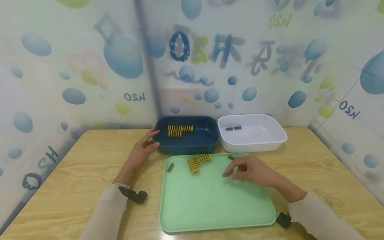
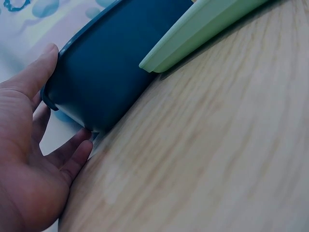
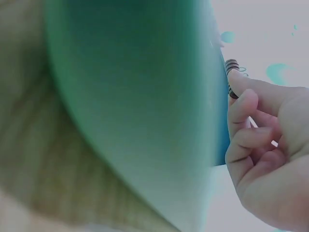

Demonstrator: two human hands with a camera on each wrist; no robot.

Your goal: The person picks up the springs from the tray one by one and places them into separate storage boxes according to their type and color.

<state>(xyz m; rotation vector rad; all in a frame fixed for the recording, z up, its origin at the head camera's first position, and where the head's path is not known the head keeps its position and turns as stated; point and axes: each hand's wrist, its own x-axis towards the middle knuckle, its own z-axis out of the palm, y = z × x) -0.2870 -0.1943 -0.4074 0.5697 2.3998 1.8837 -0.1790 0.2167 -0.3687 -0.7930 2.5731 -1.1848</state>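
Dark spring (image 1: 225, 174) is pinched between the thumb and fingertips of the right hand (image 1: 255, 170). It is found at that hand's left end, just right of the middle of the green tray (image 1: 216, 213), with its long side set about left to right. Whether the tray is touched by it cannot be told. A bit farther, a small dark piece (image 1: 170, 167) is laid by the tray's left edge, and two gold springs (image 1: 193, 165) are laid close together nearer the middle. One coiled dark piece (image 1: 231, 157) is seen by the far edge, just past the right fingers.

Beyond the tray, the left end of the blue box (image 1: 187, 149) is touched by the left hand (image 1: 141, 151), its fingers held apart, well away from the pinched spring. On the right, the white box (image 1: 253, 146) is placed far and a little right of that spring; two dark bits (image 1: 229, 129) inside are lined up left to right.
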